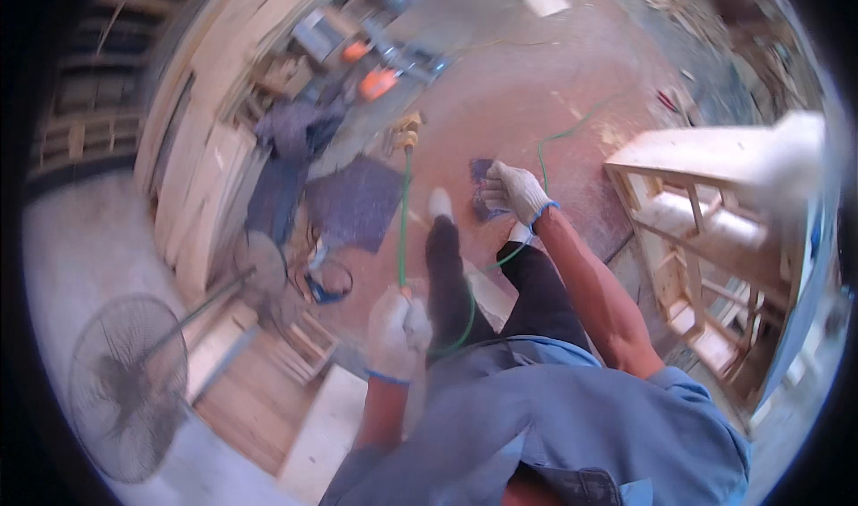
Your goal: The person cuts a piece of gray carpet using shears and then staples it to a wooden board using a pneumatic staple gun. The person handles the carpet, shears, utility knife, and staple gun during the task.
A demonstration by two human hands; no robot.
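A thin green cord (405, 229) runs from a small yellow device (407, 132) on the floor to my left hand (396, 332). This white-gloved hand is closed around the cord, low in front of my left leg. Below it the cord loops across my thighs and passes behind my right forearm. It shows again beyond the wrist and trails over the floor. My right hand (516, 191), also in a white glove, is raised ahead of my right foot with its fingers curled. What it grips, if anything, is hidden. Blur hides the yellow device's exact kind.
A wooden frame with compartments (697, 229) stands at my right. Dark mats (357, 200) lie ahead on the reddish floor. At left are a caged fan (130, 385), stacked boards (201, 206) and a wooden pallet (250, 399). Blurred orange items (377, 83) lie farther off.
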